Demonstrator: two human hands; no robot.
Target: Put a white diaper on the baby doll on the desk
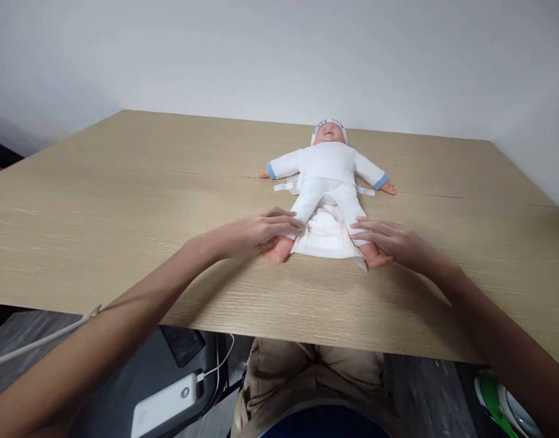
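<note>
A baby doll in a white outfit with blue cuffs and a printed cap lies on its back, head away from me, arms spread. Under its hips and between its parted legs an unfolded white diaper shows, its tabs sticking out at both sides. My left hand lies with outstretched fingers on the doll's lower leg on the left, just above the bare foot. Over the other shin rest the extended fingers of my right hand, near that foot. Both thumbs are largely hidden.
The doll lies on a wooden table with a seam across it, against a pale wall. Below the front edge, a white power bank with a cable and a dark phone lie on a black seat. A green and white object is at lower right.
</note>
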